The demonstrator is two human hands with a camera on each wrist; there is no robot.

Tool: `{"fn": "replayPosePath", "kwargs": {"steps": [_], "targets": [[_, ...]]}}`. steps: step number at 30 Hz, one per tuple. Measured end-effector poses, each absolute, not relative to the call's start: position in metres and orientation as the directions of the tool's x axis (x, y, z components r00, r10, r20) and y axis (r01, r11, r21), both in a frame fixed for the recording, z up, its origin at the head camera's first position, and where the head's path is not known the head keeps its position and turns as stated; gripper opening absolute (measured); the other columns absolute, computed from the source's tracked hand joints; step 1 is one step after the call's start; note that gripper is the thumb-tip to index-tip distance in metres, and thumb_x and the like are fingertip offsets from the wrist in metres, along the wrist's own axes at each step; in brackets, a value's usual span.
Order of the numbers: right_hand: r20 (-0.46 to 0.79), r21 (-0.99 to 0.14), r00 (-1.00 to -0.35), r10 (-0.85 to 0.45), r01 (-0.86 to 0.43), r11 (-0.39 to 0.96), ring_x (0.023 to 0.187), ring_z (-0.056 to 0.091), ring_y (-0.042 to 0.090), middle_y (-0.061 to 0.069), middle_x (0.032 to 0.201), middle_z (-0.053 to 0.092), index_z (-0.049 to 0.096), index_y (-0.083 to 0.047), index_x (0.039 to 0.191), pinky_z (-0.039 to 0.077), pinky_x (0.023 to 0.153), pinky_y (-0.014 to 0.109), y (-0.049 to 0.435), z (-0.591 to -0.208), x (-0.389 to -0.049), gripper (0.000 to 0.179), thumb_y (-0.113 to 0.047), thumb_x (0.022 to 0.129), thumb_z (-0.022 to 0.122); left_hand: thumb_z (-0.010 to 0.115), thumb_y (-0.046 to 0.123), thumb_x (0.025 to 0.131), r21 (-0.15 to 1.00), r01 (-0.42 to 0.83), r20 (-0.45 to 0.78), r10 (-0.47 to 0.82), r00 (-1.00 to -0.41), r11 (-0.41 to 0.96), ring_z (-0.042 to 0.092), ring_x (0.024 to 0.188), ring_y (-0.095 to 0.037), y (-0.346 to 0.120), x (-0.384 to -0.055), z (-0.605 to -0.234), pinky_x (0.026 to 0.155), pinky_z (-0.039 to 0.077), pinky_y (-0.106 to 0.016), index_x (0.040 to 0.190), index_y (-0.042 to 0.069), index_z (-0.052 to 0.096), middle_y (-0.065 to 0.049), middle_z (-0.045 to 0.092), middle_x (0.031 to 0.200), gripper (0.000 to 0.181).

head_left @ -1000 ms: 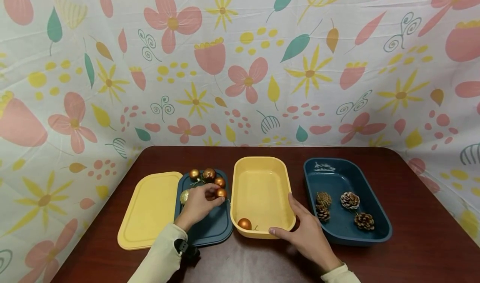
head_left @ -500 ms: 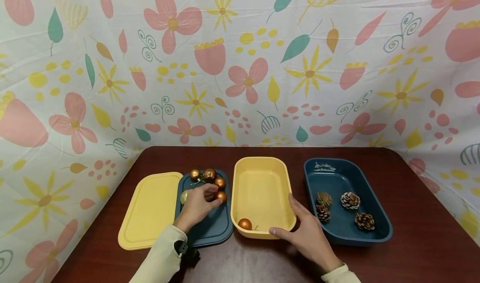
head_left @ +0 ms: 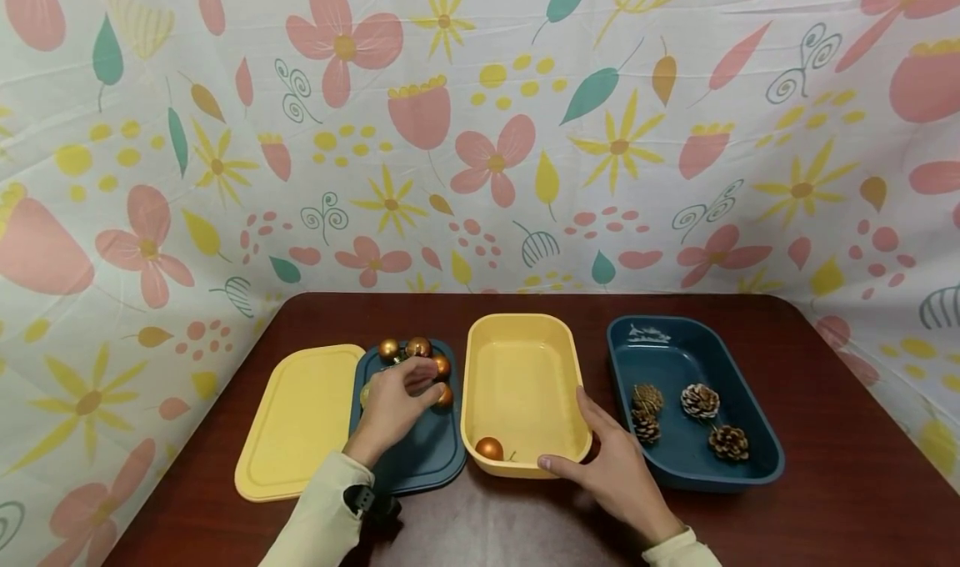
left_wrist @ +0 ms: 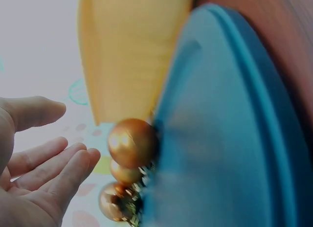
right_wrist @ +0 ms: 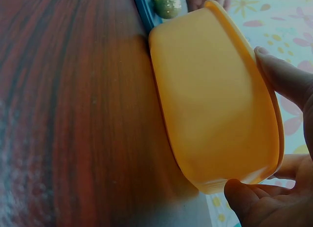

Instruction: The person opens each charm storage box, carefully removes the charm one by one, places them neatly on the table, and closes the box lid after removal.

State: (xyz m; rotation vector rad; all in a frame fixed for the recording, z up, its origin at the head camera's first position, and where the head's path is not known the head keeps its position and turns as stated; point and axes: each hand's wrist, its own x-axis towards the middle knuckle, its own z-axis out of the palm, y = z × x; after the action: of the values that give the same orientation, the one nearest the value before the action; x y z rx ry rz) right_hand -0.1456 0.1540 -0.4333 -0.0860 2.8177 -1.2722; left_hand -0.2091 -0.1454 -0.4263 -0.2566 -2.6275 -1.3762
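My left hand (head_left: 393, 402) hovers over the blue lid (head_left: 423, 465), thumb and fingers apart. Beside its fingertips lies a copper bauble (head_left: 446, 397); the left wrist view shows a gap between that bauble (left_wrist: 131, 143) and the hand. More copper and gold baubles (head_left: 389, 349) sit toward the lid's far end, with a glittery gold ball (right_wrist: 167, 6) partly hidden by the hand in the head view. My right hand (head_left: 617, 477) grips the near right corner of the yellow container (head_left: 522, 400), its thumb at the near rim. One copper bauble (head_left: 490, 448) lies inside, by the near left corner.
A blue container (head_left: 697, 358) at right holds several pine cones (head_left: 701, 401). On the left, a yellow lid (head_left: 303, 421) lies flat against the blue lid's edge. The dark wooden table (head_left: 517, 525) ends at a flower-patterned cloth (head_left: 495, 242) behind.
My left hand has drawn slightly back to the left from the copper bauble, its thumb and fingers parting. That bauble has shifted a little toward the near side. The right hand stays still.
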Motion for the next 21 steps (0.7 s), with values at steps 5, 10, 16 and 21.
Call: {"fn": "replayPosePath", "kwargs": {"steps": [5,10,16,21], "targets": [[-0.027,-0.749,-0.997,-0.07,-0.027,0.662,0.152,0.029,0.037,0.017,0.166,0.027,0.024,-0.007,0.159,0.038,0.116,0.058,0.154,-0.433,-0.146,0.117,-0.06,0.073,0.082,0.077,0.016,0.089,0.836,0.265,0.239,0.116,-0.964,0.481,0.072,0.111,-0.023,-0.138,-0.203,-0.418,0.09,0.06,-0.027,0.12,0.011,0.07,-0.011,0.074,0.119,0.032],[-0.022,-0.748,-0.997,-0.071,-0.031,0.663,0.152,0.029,0.037,0.017,0.165,0.027,0.024,-0.007,0.159,0.037,0.116,0.059,0.154,-0.434,-0.146,0.116,-0.059,0.074,0.083,0.076,0.015,0.089,0.857,0.292,0.241,0.17,-0.956,0.426,0.073,0.109,-0.023,-0.13,-0.197,-0.411,0.088,0.06,-0.023,0.119,0.014,0.07,-0.013,0.074,0.117,0.03],[-0.023,-0.749,-0.997,-0.069,-0.029,0.662,0.152,0.03,0.037,0.018,0.165,0.027,0.024,-0.007,0.159,0.038,0.116,0.058,0.154,-0.434,-0.146,0.116,-0.059,0.074,0.083,0.074,0.012,0.091,0.843,0.349,0.252,0.273,-0.928,0.409,0.074,0.106,-0.026,-0.119,-0.194,-0.408,0.088,0.06,-0.025,0.12,0.005,0.069,-0.015,0.074,0.116,0.031],[-0.024,-0.751,-0.997,-0.067,-0.026,0.66,0.151,0.032,0.037,0.018,0.165,0.028,0.024,-0.007,0.159,0.039,0.116,0.056,0.154,-0.433,-0.145,0.115,-0.058,0.074,0.083,0.073,0.013,0.092,0.815,0.403,0.236,0.396,-0.887,0.417,0.073,0.109,-0.029,-0.113,-0.194,-0.409,0.093,0.06,-0.035,0.121,0.005,0.068,-0.016,0.073,0.118,0.031]]}}
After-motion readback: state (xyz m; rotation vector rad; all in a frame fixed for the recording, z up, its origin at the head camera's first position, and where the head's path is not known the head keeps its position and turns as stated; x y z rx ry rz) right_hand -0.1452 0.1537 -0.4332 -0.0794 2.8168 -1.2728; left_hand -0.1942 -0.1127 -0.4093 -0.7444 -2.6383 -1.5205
